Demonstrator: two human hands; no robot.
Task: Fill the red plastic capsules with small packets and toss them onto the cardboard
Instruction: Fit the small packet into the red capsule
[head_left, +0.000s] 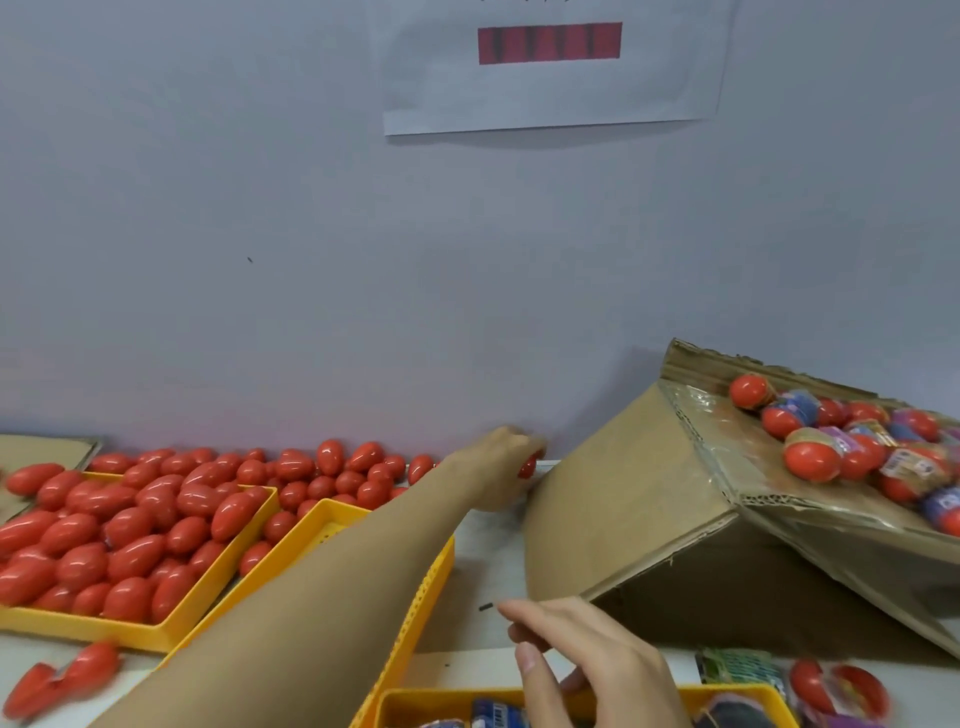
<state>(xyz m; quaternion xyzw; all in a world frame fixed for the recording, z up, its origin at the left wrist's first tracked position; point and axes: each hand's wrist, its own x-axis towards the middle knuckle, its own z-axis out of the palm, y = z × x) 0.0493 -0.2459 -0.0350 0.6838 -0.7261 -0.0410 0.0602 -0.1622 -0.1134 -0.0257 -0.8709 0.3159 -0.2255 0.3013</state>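
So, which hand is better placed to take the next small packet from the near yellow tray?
The right hand: it hovers open just above the near yellow tray. The left hand is far off, gripping a red capsule.

Soft, even indoor light fills the frame, with faint shadows on the wall (260, 234). White glare streaks the red capsules (130, 535) at the left. Bottom-left capsules smear with motion blur, and the wide lens bends the edges.
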